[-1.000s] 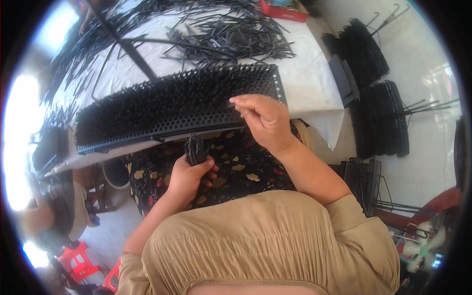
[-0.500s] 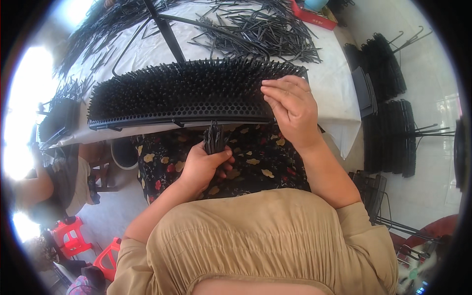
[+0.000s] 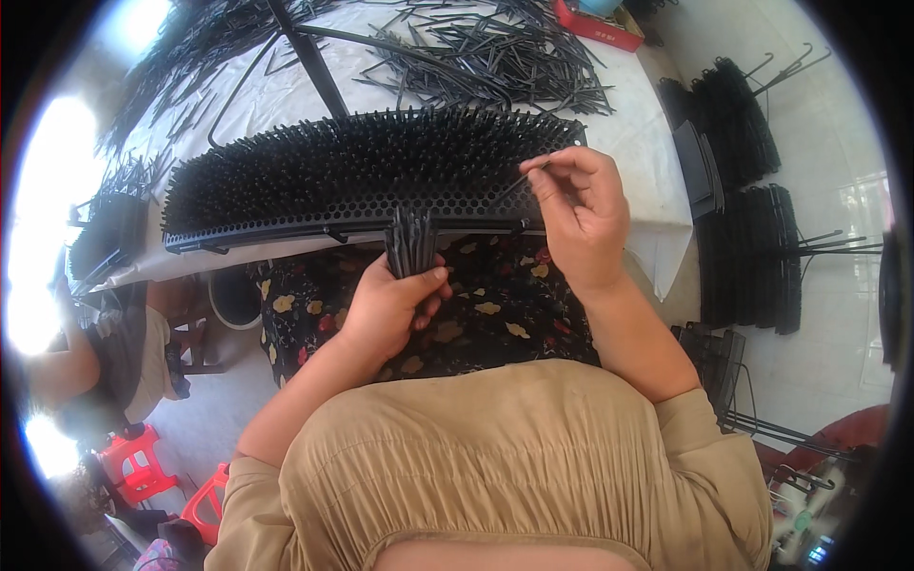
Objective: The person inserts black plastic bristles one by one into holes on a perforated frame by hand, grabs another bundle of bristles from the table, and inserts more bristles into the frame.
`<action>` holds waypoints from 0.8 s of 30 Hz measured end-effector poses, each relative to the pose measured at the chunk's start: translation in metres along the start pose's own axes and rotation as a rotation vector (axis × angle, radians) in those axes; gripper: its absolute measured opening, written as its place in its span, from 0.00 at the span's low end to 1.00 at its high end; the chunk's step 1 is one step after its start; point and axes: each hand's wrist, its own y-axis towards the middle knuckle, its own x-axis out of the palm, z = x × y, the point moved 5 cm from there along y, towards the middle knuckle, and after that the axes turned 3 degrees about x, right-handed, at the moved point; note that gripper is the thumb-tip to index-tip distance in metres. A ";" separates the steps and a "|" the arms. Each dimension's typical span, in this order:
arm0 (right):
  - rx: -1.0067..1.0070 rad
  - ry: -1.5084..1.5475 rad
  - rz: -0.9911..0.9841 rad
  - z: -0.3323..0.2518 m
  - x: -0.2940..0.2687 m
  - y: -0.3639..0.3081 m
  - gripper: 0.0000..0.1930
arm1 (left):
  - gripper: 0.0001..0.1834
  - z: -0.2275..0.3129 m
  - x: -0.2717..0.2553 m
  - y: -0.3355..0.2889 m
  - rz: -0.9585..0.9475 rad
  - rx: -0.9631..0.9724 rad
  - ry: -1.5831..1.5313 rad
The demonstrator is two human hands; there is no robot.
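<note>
A long black perforated panel [image 3: 314, 228] lies along the table's near edge, its holes crowded with upright black strips; bare holes show along the near side. Below that edge, my left hand [image 3: 395, 300] is closed around a bundle of thin black strips [image 3: 411, 240] with their tips pointing away from me. At the panel's right end, my right hand [image 3: 581, 214] pinches a single black strip [image 3: 512, 188] between thumb and fingers. That strip slants down to the left, its lower end over the bare holes. Whether it is inside a hole I cannot tell.
Loose black strips [image 3: 495, 62] are heaped on the white-covered table [image 3: 657, 205], behind the panel. A black metal frame [image 3: 314, 62] rises behind it. A red box [image 3: 600, 29] sits far right. Black bristled panels [image 3: 752, 257] hang at right. Another person's arm [image 3: 62, 371] shows at left.
My right hand has shifted slightly right, and a strip now shows in its pinch. My left hand has brought its bundle up against the panel's near edge. The view has shifted slightly.
</note>
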 end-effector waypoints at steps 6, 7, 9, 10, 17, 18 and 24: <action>-0.354 -0.238 -0.020 -0.002 0.001 0.005 0.10 | 0.10 0.004 0.009 -0.004 -0.024 -0.116 -0.220; -0.392 -0.270 -0.061 -0.003 0.004 0.003 0.10 | 0.10 0.004 0.009 -0.005 -0.068 -0.117 -0.229; -0.363 -0.303 -0.035 -0.009 0.003 0.007 0.11 | 0.11 0.001 0.006 -0.004 -0.041 -0.115 -0.201; -0.335 -0.339 -0.008 -0.011 0.002 0.010 0.12 | 0.12 -0.001 0.004 -0.004 -0.018 -0.113 -0.172; -0.434 -0.337 -0.089 -0.021 0.003 0.011 0.13 | 0.10 -0.002 -0.001 -0.005 0.018 -0.059 -0.212; -0.431 -0.365 -0.084 -0.019 0.002 0.009 0.14 | 0.10 -0.002 -0.002 -0.004 0.013 -0.060 -0.204; -0.465 -0.431 -0.121 -0.021 0.009 0.011 0.13 | 0.10 -0.005 -0.005 -0.002 0.036 -0.065 -0.152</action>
